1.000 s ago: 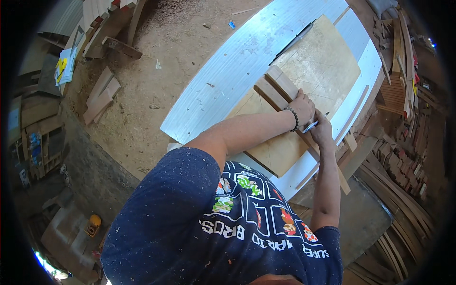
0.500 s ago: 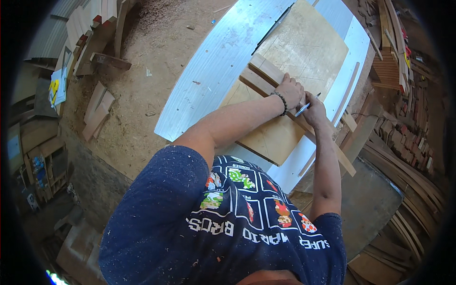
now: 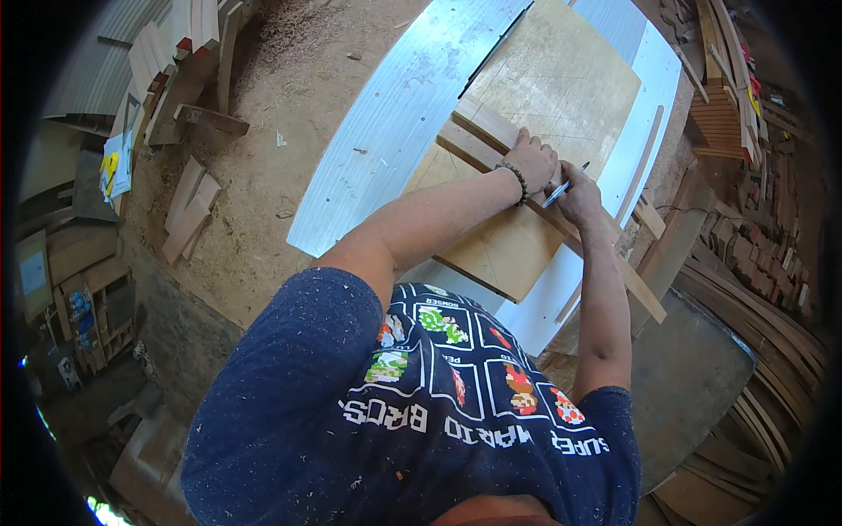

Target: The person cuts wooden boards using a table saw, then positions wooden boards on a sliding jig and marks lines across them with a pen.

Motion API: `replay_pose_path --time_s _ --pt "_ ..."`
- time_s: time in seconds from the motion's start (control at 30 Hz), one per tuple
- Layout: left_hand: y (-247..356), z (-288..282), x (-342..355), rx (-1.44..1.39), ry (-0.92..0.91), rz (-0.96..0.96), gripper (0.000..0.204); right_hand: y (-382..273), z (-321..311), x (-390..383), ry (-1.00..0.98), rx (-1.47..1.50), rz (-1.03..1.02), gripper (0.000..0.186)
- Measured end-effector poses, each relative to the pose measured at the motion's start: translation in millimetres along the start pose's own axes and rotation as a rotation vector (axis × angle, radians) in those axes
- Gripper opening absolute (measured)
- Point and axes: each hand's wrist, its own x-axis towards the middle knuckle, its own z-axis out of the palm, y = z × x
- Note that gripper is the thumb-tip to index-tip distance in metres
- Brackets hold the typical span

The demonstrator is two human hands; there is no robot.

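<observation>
Wooden strip (image 3: 491, 145) stays pinned under my left hand (image 3: 531, 160); my right hand (image 3: 577, 195), clamped on pen (image 3: 561, 186), has barely moved, so marking continues.

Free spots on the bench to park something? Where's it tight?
Bare metal table strip left of the plywood board, and the white edge to the board's right beside a thin curved strip. The far half of the board is open too. Crowded: mid-board, where the left hand presses the wood slats and the right hand holds a pen.
</observation>
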Motion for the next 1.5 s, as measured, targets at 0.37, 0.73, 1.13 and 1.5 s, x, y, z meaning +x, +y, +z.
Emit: replay_pose_path --time_s 0.37,0.73,1.13,1.5 --pt "-1 0 1 -0.025 -0.018 -0.013 0.033 -2 0 2 -0.014 -0.008 0.015 0.056" --pt "-10 11 -12 -0.012 0.055 0.092 0.050 -11 13 -28 0.207 -0.129 -0.238 0.105" --pt "-22 6 -1 0.083 0.096 0.122 0.049 -12 4 -8 0.151 -0.108 -0.162 0.100" --pt "-40 2 63 0.044 0.044 0.061 0.048 0 -23 49 0.156 -0.138 -0.178 0.099"
